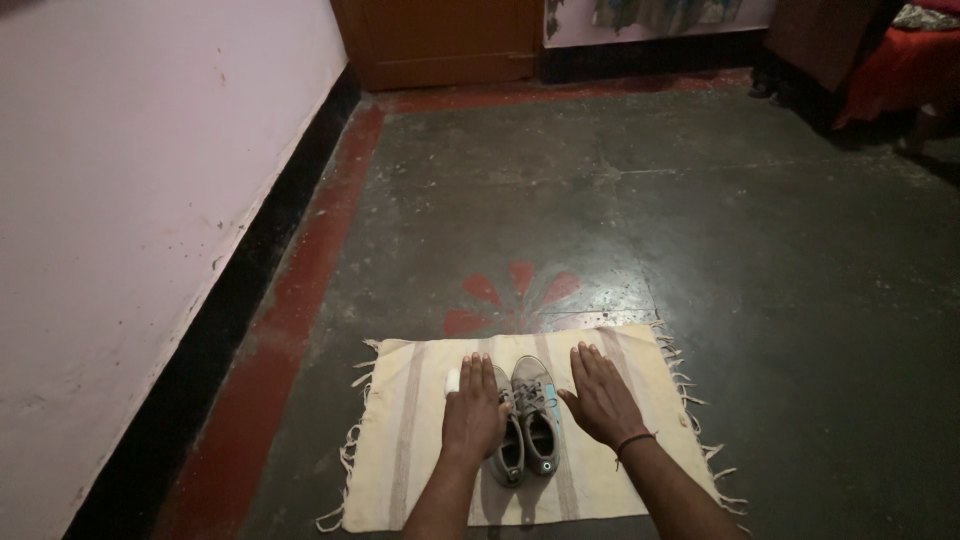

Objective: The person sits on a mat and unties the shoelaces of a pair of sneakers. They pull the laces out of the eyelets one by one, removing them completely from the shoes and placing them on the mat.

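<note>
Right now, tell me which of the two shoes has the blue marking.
The right shoe, the one nearer the right hand, shows a light blue patch on its side. The left shoe, partly under the left hand, looks plain grey.

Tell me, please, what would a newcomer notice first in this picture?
A pair of grey shoes lies side by side on a cream striped mat on the dark floor. The left hand rests on the left shoe; the right hand lies flat beside the pair.

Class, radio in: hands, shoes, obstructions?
Left hand flat on left shoe. Right hand flat on mat, beside right shoe. Nothing in the way.
</note>
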